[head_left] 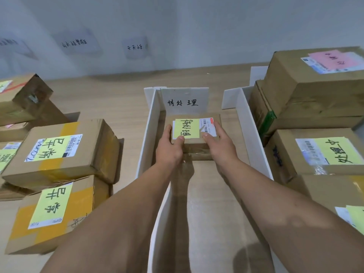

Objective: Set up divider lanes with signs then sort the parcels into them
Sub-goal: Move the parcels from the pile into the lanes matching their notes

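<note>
A small cardboard parcel (197, 143) with a yellow handwritten note and a shipping label sits at the far end of the middle lane, just in front of a white sign card (185, 100) with black characters. My left hand (170, 147) grips its left side, thumb on top. My right hand (220, 142) grips its right side. The lane is bounded by a white divider board on the left (147, 138) and another on the right (250, 134).
Stacked parcels with yellow notes (59, 152) fill the left of the wooden table (118, 99). More stacked parcels (315, 91) stand to the right of the right divider. Paper signs (136, 47) hang on the wall behind.
</note>
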Action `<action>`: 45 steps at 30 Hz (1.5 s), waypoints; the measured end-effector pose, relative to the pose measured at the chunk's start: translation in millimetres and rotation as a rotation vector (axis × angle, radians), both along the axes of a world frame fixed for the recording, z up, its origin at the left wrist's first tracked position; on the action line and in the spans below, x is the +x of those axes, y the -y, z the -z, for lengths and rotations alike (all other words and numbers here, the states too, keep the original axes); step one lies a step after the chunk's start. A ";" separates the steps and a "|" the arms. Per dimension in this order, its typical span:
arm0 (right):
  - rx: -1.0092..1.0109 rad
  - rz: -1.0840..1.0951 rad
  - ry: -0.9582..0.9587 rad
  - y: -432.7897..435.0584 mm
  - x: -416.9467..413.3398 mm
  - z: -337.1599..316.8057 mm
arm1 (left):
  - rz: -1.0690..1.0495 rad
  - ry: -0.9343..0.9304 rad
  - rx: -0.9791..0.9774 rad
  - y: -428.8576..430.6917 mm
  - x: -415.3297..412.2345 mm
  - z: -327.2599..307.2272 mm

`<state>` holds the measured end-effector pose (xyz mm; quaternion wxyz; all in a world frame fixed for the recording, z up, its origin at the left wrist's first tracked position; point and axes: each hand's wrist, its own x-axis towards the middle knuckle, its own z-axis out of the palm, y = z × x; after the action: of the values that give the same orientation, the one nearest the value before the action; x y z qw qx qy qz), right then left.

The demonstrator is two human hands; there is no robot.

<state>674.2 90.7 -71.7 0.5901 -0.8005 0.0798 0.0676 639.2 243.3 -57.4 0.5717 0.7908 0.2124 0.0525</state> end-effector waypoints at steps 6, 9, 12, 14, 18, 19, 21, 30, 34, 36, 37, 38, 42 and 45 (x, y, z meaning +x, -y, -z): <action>0.021 0.011 0.012 0.2 11.0 1.5 | 0.002 0.007 -0.002 -2.3 9.7 2.4; -0.002 0.001 0.023 0.3 9.7 -5.3 | -0.016 -0.009 -0.020 -2.4 10.5 -4.1; -0.071 -0.014 0.039 2.5 2.8 -14.4 | -0.028 0.026 -0.068 -0.3 3.5 -11.8; -0.111 -0.022 0.078 8.7 -6.1 -20.8 | -0.022 0.081 -0.060 2.3 -6.1 -16.8; -0.115 0.000 0.176 18.8 -38.2 -39.7 | -0.031 0.125 0.024 4.0 -41.0 -35.8; -0.112 0.010 0.181 18.2 -48.7 -46.9 | -0.022 0.135 0.036 3.8 -54.3 -43.7; -0.102 0.011 0.194 12.7 -69.3 -62.1 | 0.004 0.154 0.068 1.6 -82.6 -60.8; 0.031 -0.082 0.282 -45.6 -183.4 -138.9 | -0.058 0.285 0.125 -37.5 -222.6 -138.3; 0.104 -0.101 0.328 -91.1 -241.1 -167.4 | -0.113 0.321 0.146 -83.9 -291.8 -164.5; 0.123 -0.105 0.351 -115.1 -272.9 -176.2 | -0.122 0.372 0.132 -114.1 -329.9 -170.6; 0.133 -0.099 0.351 -127.1 -289.0 -178.7 | -0.122 0.384 0.126 -129.5 -348.8 -171.9; 0.146 -0.093 0.347 -138.8 -305.8 -181.2 | -0.118 0.395 0.119 -144.4 -366.9 -173.4; 0.185 -0.069 0.308 -183.3 -369.7 -183.4 | -0.124 0.381 0.098 -196.4 -431.4 -177.4; 0.164 -0.079 0.281 -209.8 -407.4 -180.4 | -0.138 0.357 0.097 -226.6 -465.5 -173.8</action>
<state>266.8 300.5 108.7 0.6556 -0.7539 -0.0411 -0.0156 173.7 469.9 116.4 0.5564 0.7792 0.1583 0.2411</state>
